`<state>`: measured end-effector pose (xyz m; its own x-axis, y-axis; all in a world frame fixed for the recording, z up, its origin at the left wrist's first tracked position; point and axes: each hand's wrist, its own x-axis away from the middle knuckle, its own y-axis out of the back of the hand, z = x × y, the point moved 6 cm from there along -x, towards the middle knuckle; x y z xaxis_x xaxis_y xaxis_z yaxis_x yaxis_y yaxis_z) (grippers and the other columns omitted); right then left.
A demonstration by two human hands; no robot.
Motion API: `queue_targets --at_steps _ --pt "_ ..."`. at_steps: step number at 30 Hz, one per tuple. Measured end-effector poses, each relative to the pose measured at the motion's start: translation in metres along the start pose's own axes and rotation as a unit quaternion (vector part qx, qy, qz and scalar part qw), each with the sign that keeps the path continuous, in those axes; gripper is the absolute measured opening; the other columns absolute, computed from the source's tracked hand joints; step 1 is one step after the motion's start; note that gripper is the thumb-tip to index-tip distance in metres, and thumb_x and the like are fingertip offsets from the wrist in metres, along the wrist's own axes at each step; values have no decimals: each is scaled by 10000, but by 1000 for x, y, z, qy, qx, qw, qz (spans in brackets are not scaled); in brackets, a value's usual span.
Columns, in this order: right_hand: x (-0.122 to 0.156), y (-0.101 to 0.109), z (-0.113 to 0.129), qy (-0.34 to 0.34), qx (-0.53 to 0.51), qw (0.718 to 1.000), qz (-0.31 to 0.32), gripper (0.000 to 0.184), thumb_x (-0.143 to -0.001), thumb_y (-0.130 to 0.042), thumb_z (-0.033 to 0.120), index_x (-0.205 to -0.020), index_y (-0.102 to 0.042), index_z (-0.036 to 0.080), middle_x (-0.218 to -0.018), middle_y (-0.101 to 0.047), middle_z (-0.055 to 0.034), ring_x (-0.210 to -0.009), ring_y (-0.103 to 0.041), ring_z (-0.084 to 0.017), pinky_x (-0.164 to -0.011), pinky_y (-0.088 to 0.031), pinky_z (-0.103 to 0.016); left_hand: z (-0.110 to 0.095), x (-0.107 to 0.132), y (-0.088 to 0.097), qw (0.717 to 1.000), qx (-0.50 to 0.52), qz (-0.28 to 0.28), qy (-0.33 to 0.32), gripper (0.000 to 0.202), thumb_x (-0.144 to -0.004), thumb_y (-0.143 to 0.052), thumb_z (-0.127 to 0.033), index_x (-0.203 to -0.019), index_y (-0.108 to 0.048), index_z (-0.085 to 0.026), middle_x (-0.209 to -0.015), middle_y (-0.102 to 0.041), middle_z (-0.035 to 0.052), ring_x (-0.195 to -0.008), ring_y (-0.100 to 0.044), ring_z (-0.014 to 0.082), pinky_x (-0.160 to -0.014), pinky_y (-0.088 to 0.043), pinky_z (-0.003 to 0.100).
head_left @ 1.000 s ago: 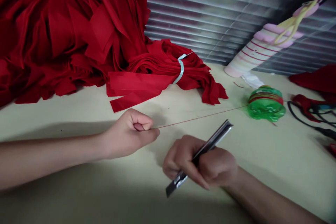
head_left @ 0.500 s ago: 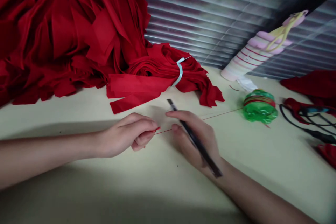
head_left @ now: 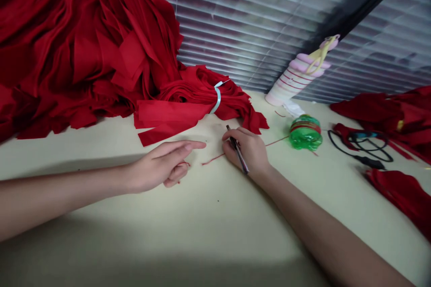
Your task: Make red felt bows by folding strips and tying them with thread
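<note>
**Utility knife partly hidden**
The right hand's fingers cover its middle; the red fabric pile runs past the frame's edge.

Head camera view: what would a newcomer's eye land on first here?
A large heap of red fabric strips fills the upper left, with a bundle at its front edge cinched by a pale blue tie. To the right, a green plastic spool wound with red thread sits on the cream table. In the foreground, the right hand grips a slim craft knife beside a length of red thread.
</note>
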<state>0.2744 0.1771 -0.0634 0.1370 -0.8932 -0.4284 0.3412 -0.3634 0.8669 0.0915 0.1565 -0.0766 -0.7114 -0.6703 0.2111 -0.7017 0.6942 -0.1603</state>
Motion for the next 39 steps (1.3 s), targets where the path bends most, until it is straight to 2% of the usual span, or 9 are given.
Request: queue_targets --at_steps 5,10,12,14,17,21,26,33,39 --pt "-7 4 -20 5 109 994 20 268 -734 -473 103 -908 -670 153 -825 -596 -104 -748 -528 -221 -646 -399 -320 -1 2 -1 997 41 61 20 540 -913 -258 -501 -1334 -351 -176 -457 -178 -111 -434 -164 90 -498 -176 259" --pt "-7 20 -18 12 185 982 25 390 -640 -490 6 -909 -701 194 -1096 -535 -154 -1064 -435 -353 -791 -359 -476 -6 2 -5 989 76 129 6 604 -896 -137 -549 -1385 -251 -214 -475 -331 -81 -456 -207 108 -519 -190 268" --pt "-3 33 3 24 96 995 -26 346 -674 -480 28 -909 -686 176 -1165 -502 -155 -1079 -454 -329 -812 -377 -462 -6 2 -6 987 75 141 3 617 -884 -136 -573 -1405 -196 -248 -505 -405 -65 -457 -241 107 -518 -183 268" --pt "4 37 31 36 -83 996 -11 237 -765 -479 116 -934 -640 159 -1049 -573 -120 -916 -564 -226 -746 -442 -354 -5 2 -6 987 74 144 4 619 -873 -152 -596 -1413 -151 -293 -539 -463 -49 -464 -282 105 -515 -171 266" --pt "19 17 71 -22 -279 950 139 205 -837 -515 323 -949 -567 159 -849 -637 -67 -707 -601 -162 -550 -442 -250 -5 2 -7 984 83 156 7 622 -857 -174 -627 -1411 -113 -350 -588 -505 -33 -499 -379 111 -519 -177 267" --pt "36 -4 95 -22 -428 881 200 229 -877 -472 380 -900 -557 168 -691 -636 -27 -640 -600 -140 -591 -461 -256 -4 1 -11 977 84 195 14 637 -856 -170 -636 -1416 -37 -362 -672 -549 -20 -514 -440 106 -531 -212 271" --pt "37 -15 70 -106 -463 869 142 290 -852 -494 428 -713 -520 175 -553 -510 15 -520 -483 -111 -509 -413 -241 -5 2 -13 972 54 226 46 664 -864 -213 -617 -1414 28 -334 -755 -653 22 -530 -446 110 -583 -306 280" --pt "33 -14 59 -141 -492 852 108 247 -853 -480 382 -740 -502 164 -594 -464 22 -530 -412 -90 -499 -357 -224 -11 10 -3 971 -12 191 145 626 -869 -227 -613 -1338 -347 -217 -934 -658 108 -652 -523 151 -566 -344 278" --pt "38 -12 82 1 -473 862 181 202 -818 -522 297 -972 -577 178 -682 -548 3 -581 -468 -106 -532 -390 -230 -14 10 -10 973 -5 210 92 669 -852 -166 -649 -1415 -17 -320 -765 -673 43 -580 -521 134 -554 -324 272"
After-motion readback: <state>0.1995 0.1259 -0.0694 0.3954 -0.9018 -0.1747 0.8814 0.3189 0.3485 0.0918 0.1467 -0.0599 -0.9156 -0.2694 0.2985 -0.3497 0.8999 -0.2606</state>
